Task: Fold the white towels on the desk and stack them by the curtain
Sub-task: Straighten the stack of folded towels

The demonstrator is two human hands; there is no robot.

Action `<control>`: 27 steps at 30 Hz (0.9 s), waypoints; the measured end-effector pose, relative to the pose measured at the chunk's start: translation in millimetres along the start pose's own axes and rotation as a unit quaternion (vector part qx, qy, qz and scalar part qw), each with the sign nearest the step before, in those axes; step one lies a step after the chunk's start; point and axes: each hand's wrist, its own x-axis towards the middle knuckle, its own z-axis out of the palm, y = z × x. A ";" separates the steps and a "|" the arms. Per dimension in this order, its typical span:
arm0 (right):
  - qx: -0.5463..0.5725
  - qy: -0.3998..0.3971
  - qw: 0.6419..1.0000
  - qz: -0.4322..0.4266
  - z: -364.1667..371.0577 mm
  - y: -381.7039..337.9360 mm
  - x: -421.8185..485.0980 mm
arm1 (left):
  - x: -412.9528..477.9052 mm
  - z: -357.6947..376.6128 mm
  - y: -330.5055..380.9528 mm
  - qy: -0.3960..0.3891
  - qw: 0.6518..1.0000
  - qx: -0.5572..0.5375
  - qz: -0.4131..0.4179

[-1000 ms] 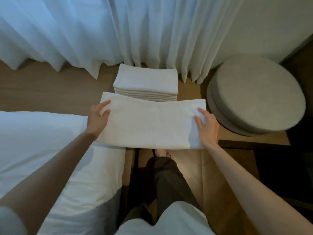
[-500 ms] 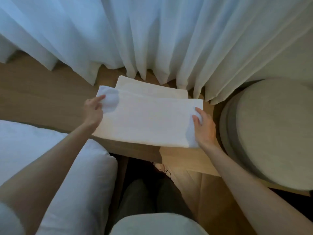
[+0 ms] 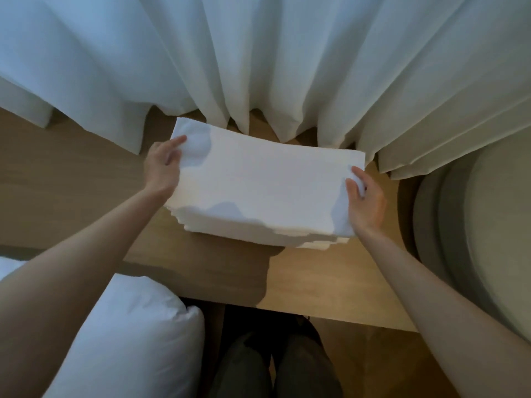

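A folded white towel (image 3: 264,179) lies on top of the stack of folded white towels (image 3: 258,235), on the wooden desk (image 3: 330,282) right below the white curtain (image 3: 258,58). My left hand (image 3: 162,165) holds the towel's left end, thumb on top near the far corner. My right hand (image 3: 366,203) grips the right end, thumb on top and fingers tucked under the edge. The layered edges of the stack show under the towel's near side.
A round grey cushioned stool (image 3: 482,239) stands close on the right. A white pillow or duvet (image 3: 120,340) lies at the lower left. My legs in dark trousers (image 3: 275,366) are below the desk's near edge. Curtain folds hang onto the desk behind the stack.
Both hands carried the folded towel away from me and set it over the stack by the curtain. The stack's top, visible before, is now covered. The camera moved closer.
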 end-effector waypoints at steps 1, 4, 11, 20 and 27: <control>0.006 0.001 1.000 0.006 5.1 6.3 1.9 | 5.0 7.2 -7.1 -0.001 1.000 0.006 0.005; 0.012 -0.009 0.999 0.035 17.3 22.2 0.8 | 11.0 22.4 -26.4 -0.021 1.000 0.012 0.000; -0.053 -0.031 0.998 0.024 16.8 28.6 -20.3 | -12.0 8.7 -49.9 -0.055 0.996 0.052 0.053; -0.178 -0.045 0.983 -0.023 24.9 35.3 -33.9 | -53.3 11.1 -67.9 -0.019 0.999 -0.032 0.035; -0.110 0.045 0.988 -0.098 38.2 62.1 -20.4 | -59.9 43.7 -84.8 0.126 0.977 -0.171 0.022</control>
